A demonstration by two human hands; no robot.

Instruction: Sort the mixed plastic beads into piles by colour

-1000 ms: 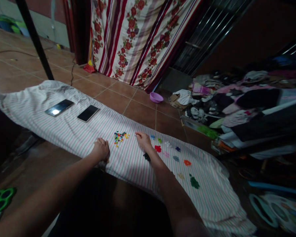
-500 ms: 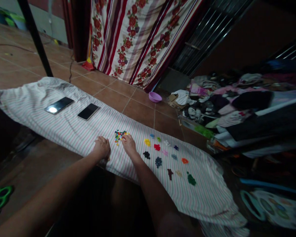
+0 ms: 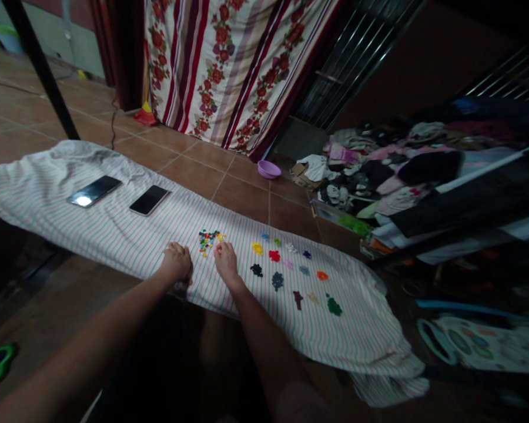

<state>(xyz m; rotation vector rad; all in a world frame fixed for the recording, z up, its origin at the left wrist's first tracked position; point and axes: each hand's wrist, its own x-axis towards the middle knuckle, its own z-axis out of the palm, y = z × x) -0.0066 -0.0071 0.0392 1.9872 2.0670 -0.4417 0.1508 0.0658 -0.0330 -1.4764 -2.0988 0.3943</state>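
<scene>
A pile of small mixed-colour pieces [image 3: 208, 239] lies on a striped cloth [image 3: 185, 211]. My right hand [image 3: 226, 260] is at the pile's right edge, fingers bent together; what they hold, if anything, is too small to make out. My left hand [image 3: 177, 262] rests on the cloth left of the pile, near the front edge, its fingers curled and partly hidden. To the right lie several single-colour heaps, among them yellow [image 3: 257, 248], red [image 3: 274, 256], black [image 3: 256, 270], orange [image 3: 321, 275] and dark green [image 3: 334, 306].
Two phones [image 3: 95, 191] [image 3: 149, 200] lie on the cloth's left part. Beyond it, a purple bowl [image 3: 268, 170] stands on the tiled floor before a floral curtain [image 3: 220, 70]. Heaped clothes [image 3: 388, 164] are at the right. A dark pole [image 3: 39, 70] rises at the back left.
The view has shifted slightly, moving the scene left in the picture. My right hand has drawn back a little from the mixed pile toward its near right side. My left hand stays on the cloth.
</scene>
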